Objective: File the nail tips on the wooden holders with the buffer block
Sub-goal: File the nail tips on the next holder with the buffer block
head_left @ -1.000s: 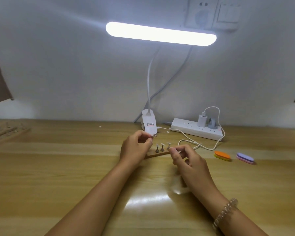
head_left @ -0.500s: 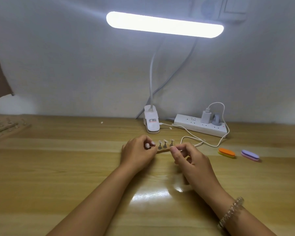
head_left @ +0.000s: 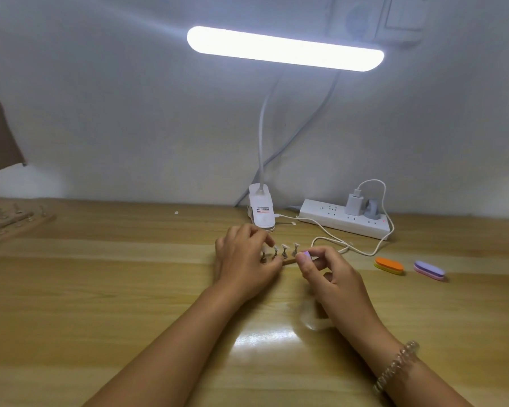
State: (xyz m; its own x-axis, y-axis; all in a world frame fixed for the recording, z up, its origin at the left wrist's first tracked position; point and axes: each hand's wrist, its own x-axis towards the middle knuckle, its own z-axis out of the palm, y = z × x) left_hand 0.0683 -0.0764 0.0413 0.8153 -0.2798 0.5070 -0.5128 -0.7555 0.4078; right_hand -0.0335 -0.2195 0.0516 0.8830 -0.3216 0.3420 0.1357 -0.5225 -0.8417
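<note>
One wooden holder [head_left: 289,261]; illegible lamp label [head_left: 262,211]

A lit bar lamp [head_left: 285,48] hangs over the wooden desk [head_left: 100,289] against a white wall [head_left: 130,113].

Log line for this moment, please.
left hand: grips holder | right hand: pinches buffer beside nail tips | contact: unclear | spare buffers: lying to the right
</note>
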